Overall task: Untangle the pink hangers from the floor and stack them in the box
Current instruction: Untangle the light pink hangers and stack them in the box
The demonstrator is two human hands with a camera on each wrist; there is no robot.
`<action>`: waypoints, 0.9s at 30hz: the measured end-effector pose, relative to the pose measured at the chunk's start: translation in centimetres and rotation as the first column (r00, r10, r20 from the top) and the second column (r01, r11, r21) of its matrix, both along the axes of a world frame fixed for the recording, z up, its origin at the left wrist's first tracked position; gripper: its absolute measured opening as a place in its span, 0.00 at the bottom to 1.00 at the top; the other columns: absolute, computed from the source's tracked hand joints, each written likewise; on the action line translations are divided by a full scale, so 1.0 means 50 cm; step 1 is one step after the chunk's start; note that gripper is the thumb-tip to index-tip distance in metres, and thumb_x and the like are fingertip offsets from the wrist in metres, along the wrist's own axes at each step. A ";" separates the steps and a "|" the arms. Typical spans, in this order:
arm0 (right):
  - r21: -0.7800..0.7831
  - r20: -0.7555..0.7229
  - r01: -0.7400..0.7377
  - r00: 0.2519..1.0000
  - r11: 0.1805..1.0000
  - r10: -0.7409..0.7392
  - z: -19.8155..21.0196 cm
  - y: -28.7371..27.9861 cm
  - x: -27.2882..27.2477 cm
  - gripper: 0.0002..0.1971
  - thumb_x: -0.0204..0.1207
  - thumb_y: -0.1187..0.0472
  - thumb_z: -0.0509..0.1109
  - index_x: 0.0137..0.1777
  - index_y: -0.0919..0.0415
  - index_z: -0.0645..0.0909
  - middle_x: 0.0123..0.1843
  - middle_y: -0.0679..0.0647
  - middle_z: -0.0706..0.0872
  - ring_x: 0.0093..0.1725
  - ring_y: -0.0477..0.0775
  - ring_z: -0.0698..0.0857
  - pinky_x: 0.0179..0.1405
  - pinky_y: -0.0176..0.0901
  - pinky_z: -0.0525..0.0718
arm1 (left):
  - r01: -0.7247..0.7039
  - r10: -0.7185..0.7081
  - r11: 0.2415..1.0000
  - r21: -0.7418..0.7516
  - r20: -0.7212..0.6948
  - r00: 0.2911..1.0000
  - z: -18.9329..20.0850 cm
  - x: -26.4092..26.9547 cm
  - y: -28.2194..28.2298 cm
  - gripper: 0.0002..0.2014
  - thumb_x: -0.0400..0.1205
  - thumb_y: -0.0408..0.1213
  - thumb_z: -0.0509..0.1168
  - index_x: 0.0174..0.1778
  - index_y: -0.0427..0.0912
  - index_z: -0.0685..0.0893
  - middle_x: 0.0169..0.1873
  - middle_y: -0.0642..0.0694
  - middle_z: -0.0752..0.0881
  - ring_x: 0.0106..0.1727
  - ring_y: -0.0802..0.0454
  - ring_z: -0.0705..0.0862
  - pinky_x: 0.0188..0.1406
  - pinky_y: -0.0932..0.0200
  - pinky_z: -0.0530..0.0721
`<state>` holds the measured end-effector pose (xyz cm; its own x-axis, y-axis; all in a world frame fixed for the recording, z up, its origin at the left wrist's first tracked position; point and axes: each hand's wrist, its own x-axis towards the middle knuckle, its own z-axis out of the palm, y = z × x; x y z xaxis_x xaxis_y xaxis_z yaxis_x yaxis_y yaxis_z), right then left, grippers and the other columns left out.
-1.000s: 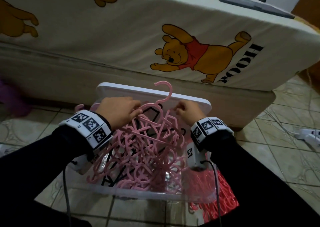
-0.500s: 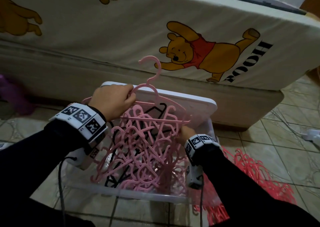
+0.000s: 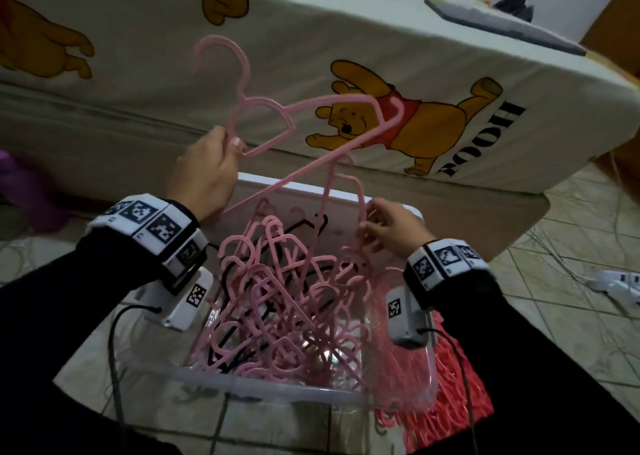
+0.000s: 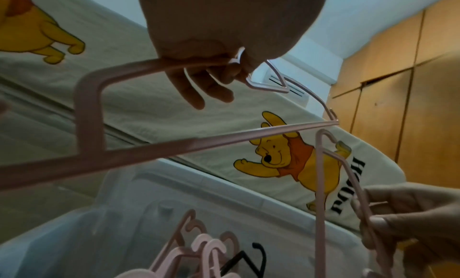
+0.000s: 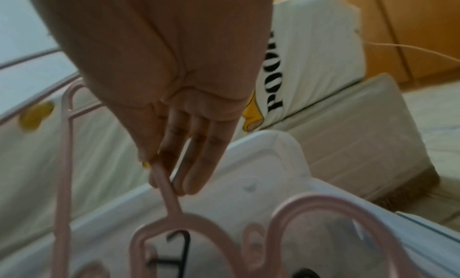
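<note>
My left hand (image 3: pixel 225 149) grips a pink hanger (image 3: pixel 245 73) by its shoulder and holds it tilted high above the clear plastic box (image 3: pixel 277 388). A second pink hanger (image 3: pixel 327 191) dangles from its lower bar. My right hand (image 3: pixel 367 226) pinches that second hanger over the box's far right corner. The right wrist view shows the fingers (image 5: pixel 199 164) pinching a thin limb of this hanger (image 5: pixel 171 199). Inside the box lies a tangled pile of pink hangers (image 3: pixel 277 298) mixed with a few black hangers (image 3: pixel 304 226).
The box's white lid (image 3: pixel 284 184) leans behind it against a bed with a cartoon-bear sheet (image 3: pixel 346 21). A heap of red-pink hangers (image 3: pixel 457 402) lies on the tiled floor right of the box. A white power strip (image 3: pixel 616 281) and cables lie far right.
My left hand has raised its hanger well above the pile. A second hanger came up hooked on it, and my right hand has risen from the pile to pinch that one.
</note>
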<state>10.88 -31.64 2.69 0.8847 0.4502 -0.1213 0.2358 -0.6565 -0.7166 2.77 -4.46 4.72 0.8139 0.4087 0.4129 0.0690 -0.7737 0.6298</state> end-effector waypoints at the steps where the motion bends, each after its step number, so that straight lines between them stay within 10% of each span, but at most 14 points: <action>1: 0.050 0.004 0.037 0.999 0.998 -0.037 0.011 -0.008 0.004 0.02 0.80 0.69 0.65 0.51 0.66 0.77 0.41 0.59 0.86 0.35 0.56 0.88 0.35 0.46 0.89 | -0.007 0.008 0.999 -0.037 0.035 0.999 0.004 0.000 0.004 0.11 0.88 0.44 0.52 0.47 0.43 0.74 0.46 0.33 0.84 0.46 0.34 0.81 0.45 0.40 0.78; 8: 0.426 -0.097 0.212 0.977 0.880 -0.188 0.057 -0.034 0.013 0.08 0.82 0.69 0.63 0.56 0.72 0.79 0.39 0.60 0.84 0.32 0.54 0.83 0.32 0.40 0.89 | -0.031 0.029 0.998 0.061 0.022 0.999 0.008 -0.003 0.020 0.11 0.87 0.40 0.55 0.55 0.38 0.78 0.51 0.32 0.84 0.50 0.31 0.81 0.44 0.45 0.74; 19: 0.761 -0.300 0.322 0.944 0.563 -0.135 0.082 -0.022 0.016 0.04 0.82 0.66 0.63 0.47 0.66 0.77 0.37 0.57 0.83 0.30 0.47 0.86 0.33 0.37 0.87 | 0.385 -0.383 0.923 -0.020 -0.167 0.909 -0.024 -0.007 -0.054 0.15 0.78 0.31 0.64 0.60 0.47 0.73 0.42 0.58 0.71 0.37 0.59 0.76 0.39 0.58 0.74; 27: 0.803 -0.416 0.355 0.909 0.478 0.024 0.062 0.020 -0.015 0.06 0.84 0.69 0.59 0.45 0.69 0.72 0.31 0.58 0.81 0.25 0.48 0.86 0.38 0.46 0.91 | 0.544 -0.491 0.836 0.069 -0.346 0.799 -0.037 -0.021 -0.075 0.40 0.69 0.49 0.78 0.73 0.43 0.67 0.63 0.47 0.71 0.60 0.52 0.77 0.61 0.53 0.81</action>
